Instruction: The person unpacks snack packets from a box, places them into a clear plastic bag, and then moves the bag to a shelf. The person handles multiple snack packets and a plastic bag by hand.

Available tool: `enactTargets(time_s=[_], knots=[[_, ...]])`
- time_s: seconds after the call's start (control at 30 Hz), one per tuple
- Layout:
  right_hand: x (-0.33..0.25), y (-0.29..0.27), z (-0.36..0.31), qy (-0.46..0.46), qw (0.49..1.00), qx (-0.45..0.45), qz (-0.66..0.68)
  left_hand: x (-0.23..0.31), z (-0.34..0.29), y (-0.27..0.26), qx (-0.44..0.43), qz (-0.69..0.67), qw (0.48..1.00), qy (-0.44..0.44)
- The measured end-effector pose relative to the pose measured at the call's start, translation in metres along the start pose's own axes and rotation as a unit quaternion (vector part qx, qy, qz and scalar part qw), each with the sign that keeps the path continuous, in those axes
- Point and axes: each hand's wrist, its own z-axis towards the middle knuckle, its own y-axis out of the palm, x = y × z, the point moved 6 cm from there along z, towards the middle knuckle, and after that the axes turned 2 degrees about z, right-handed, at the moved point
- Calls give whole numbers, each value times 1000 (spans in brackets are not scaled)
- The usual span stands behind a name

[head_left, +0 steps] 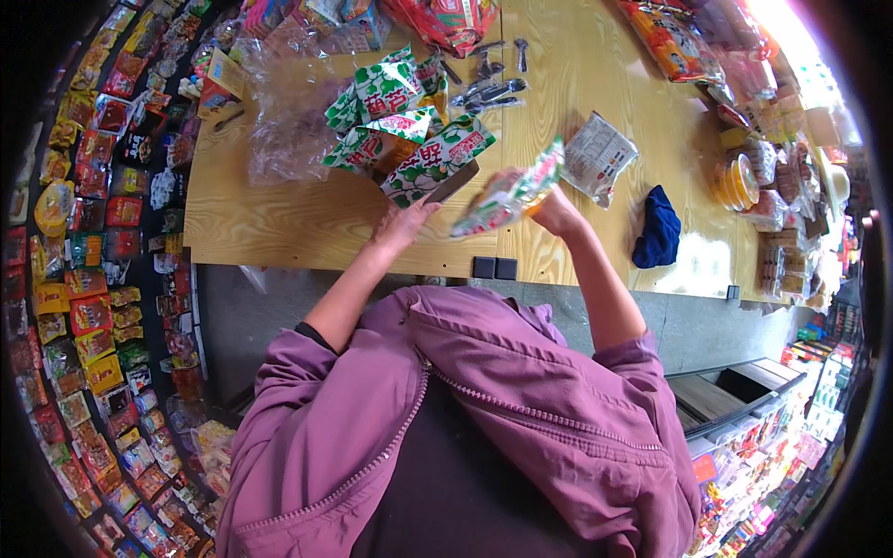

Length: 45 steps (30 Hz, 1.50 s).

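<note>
Gripped in the right hand (555, 214) over the tabletop (307, 223), the blurred green-and-white packet (510, 195) could bump and tip the patterned box (435, 162) beside it if the left hand (405, 226), its grip impossible to tell, steadies that poorly.

glossy plastic packet (510, 201), grained wood table (549, 256)

Both forearms (342, 299) bare, reaching forward, angled inward. Left hand (406, 224) fingers pointing forward-right; right hand (556, 213) closed, fingers partly hidden.
</note>
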Motion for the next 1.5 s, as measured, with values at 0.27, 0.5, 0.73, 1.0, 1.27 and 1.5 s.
enactTargets(time_s=[0.27,0.5,0.73,1.0,1.27,1.5], knots=[[57,35,88,-74,948,92,296,27,-5,-16,93,29,992,78],[26,33,93,-97,978,140,-124,21,-17,-18,106,129,962,215],[22,58,111,-48,956,56,-284,25,-57,-36,238,24,932,271],[-2,66,102,-81,954,-30,-288,72,-74,-44,210,66,948,228],[-30,36,78,17,988,41,-151,79,-57,-42,273,240,903,230],[-5,37,89,23,979,27,-200,72,-48,-31,173,161,942,237]])
